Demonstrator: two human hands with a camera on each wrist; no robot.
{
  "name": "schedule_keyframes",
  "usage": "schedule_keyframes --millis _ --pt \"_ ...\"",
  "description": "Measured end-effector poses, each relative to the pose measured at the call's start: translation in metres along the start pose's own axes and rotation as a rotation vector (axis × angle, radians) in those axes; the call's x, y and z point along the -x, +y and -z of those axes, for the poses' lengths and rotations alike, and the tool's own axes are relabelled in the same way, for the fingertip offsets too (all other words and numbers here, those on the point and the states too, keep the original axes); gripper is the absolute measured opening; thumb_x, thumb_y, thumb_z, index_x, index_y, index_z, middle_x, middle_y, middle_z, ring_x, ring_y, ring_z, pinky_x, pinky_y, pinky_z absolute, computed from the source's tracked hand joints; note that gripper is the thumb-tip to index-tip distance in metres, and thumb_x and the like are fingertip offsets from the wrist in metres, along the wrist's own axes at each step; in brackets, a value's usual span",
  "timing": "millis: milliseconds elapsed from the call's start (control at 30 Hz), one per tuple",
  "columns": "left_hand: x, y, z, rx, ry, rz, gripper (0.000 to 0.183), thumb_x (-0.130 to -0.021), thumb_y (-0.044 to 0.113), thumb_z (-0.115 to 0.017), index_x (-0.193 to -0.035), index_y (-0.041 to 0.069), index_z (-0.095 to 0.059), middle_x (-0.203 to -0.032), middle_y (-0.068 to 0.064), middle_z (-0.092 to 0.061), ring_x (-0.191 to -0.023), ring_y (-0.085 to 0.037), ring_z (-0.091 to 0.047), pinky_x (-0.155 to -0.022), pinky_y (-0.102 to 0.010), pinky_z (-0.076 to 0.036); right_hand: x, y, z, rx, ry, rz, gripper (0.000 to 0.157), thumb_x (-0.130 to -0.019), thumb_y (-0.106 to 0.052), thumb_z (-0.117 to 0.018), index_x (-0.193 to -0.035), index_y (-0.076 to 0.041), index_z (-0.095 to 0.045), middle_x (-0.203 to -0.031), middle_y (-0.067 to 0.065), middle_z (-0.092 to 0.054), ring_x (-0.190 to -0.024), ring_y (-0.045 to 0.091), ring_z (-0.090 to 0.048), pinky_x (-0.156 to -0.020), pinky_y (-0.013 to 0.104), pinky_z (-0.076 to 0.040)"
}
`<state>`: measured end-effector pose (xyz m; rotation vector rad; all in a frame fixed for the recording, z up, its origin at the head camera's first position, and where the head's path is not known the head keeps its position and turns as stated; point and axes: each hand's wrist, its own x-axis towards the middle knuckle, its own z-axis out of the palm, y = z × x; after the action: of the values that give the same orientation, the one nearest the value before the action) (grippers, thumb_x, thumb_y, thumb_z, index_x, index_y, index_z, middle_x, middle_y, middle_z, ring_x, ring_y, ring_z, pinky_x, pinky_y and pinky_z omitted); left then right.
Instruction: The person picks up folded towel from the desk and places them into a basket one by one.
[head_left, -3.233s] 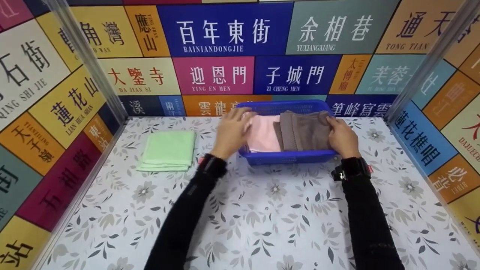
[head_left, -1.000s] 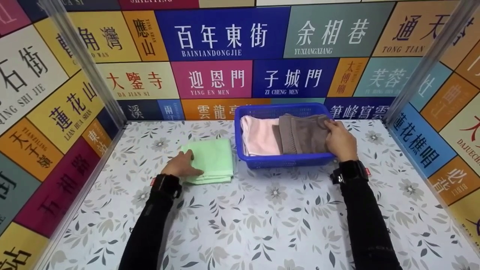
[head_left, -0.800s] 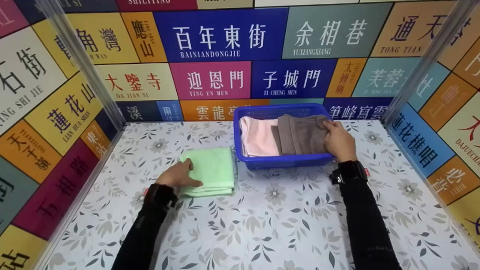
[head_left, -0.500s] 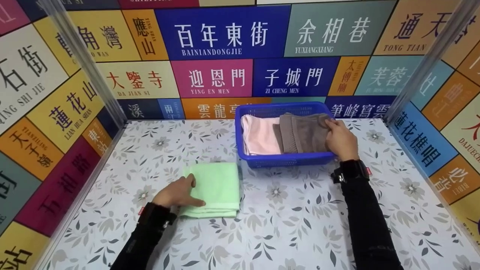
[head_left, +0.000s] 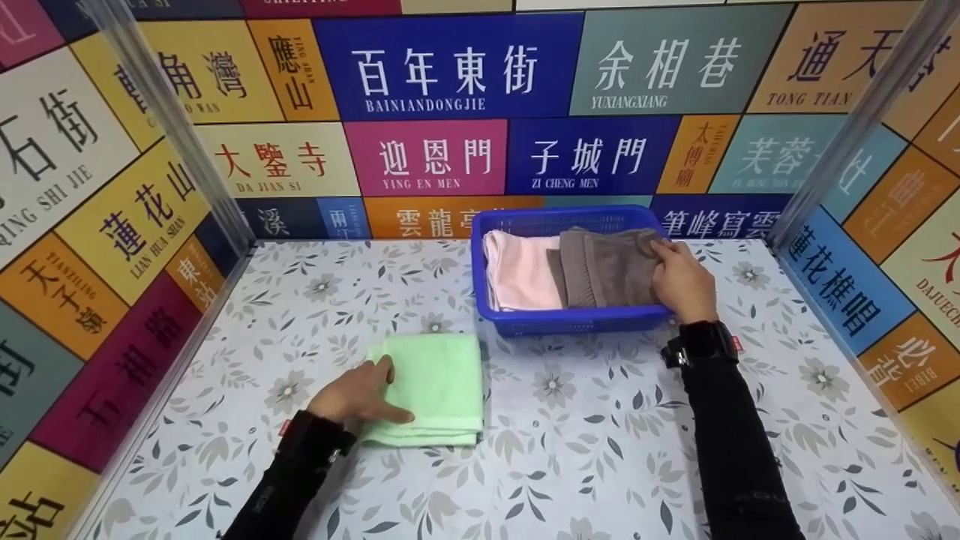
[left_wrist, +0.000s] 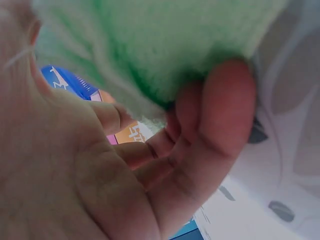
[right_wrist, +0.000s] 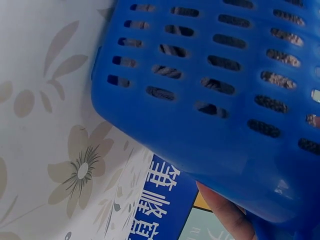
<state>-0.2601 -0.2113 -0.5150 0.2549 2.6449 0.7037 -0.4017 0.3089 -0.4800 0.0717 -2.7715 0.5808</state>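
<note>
A folded light-green towel point(head_left: 435, 379) lies in front of the basket and slightly to its left. My left hand point(head_left: 356, 394) grips its left side, thumb on top; the left wrist view shows curled fingers point(left_wrist: 227, 107) under the towel's edge. At the back stands a blue plastic basket point(head_left: 577, 321) with slotted walls. Inside, a folded pink cloth point(head_left: 525, 270) sits at the left and a folded grey-brown garment with a ribbed band point(head_left: 611, 270) at the right. My right hand point(head_left: 684, 281) holds the basket's right end; in the right wrist view a fingertip point(right_wrist: 225, 210) shows beyond its wall.
Beneath everything spreads a white table cover with grey flowers and leaves point(head_left: 555, 465). A wall of coloured street-name panels point(head_left: 450, 67) rises right behind the basket. Similar panels close off the left and right sides, with clear strips at the corners.
My left hand has left the basket's pink cloth, taken hold of the green towel at the left, and brought it rightward and nearer. The right hand stays at the basket.
</note>
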Motion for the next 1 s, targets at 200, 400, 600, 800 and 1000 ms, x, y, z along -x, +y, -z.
schedule_keyframes --millis 200,400,600,800,1000 --pt "-0.006 0.015 -0.008 0.019 -0.003 -0.041 0.073 -0.069 0.041 -0.094 -0.118 0.006 -0.053 -0.096 -0.009 -0.062 -0.085 -0.025 -0.059 -0.077 -0.041 -0.052 0.001 0.001 0.001 0.005 0.040 0.018 0.050 -0.101 -0.009 -0.039 -0.147 -0.005 -0.057 -0.144 0.025 -0.054 -0.116 0.054 -0.059 -0.089 0.069 -0.048" --pt "-0.017 0.055 -0.031 -0.038 -0.017 -0.082 0.088 -0.068 0.049 -0.093 -0.132 0.003 -0.053 -0.118 -0.020 -0.065 -0.109 -0.035 -0.064 -0.099 -0.052 -0.053 0.002 0.003 0.001 0.017 0.026 0.017 0.050 -0.101 -0.010 -0.040 -0.148 -0.005 -0.056 -0.143 0.027 -0.053 -0.114 0.056 -0.059 -0.087 0.070 -0.048" --pt "-0.029 0.096 -0.056 -0.131 -0.025 -0.136 0.107 -0.071 0.057 -0.089 -0.147 -0.002 -0.043 -0.133 -0.031 -0.060 -0.122 -0.044 -0.061 -0.105 -0.053 -0.052 0.002 0.005 0.000 0.010 0.023 0.007 0.051 -0.101 -0.012 -0.038 -0.148 -0.005 -0.055 -0.143 0.027 -0.053 -0.115 0.056 -0.060 -0.087 0.070 -0.048" --pt "-0.033 0.111 -0.068 -0.193 -0.024 -0.148 0.116 -0.074 0.062 -0.086 -0.156 -0.002 -0.034 -0.141 -0.032 -0.055 -0.128 -0.044 -0.059 -0.110 -0.051 -0.050 0.001 0.003 -0.002 0.004 0.017 0.006 0.052 -0.101 -0.012 -0.038 -0.149 -0.007 -0.055 -0.144 0.025 -0.053 -0.115 0.055 -0.060 -0.087 0.069 -0.048" --pt "-0.031 0.109 -0.067 -0.192 -0.020 -0.147 0.121 -0.076 0.064 -0.083 -0.160 -0.003 -0.027 -0.151 -0.034 -0.047 -0.137 -0.046 -0.052 -0.115 -0.052 -0.045 0.006 0.001 0.001 -0.055 0.088 -0.009 0.049 -0.104 -0.016 -0.044 -0.152 -0.008 -0.052 -0.140 0.028 -0.056 -0.118 0.054 -0.058 -0.090 0.070 -0.047"
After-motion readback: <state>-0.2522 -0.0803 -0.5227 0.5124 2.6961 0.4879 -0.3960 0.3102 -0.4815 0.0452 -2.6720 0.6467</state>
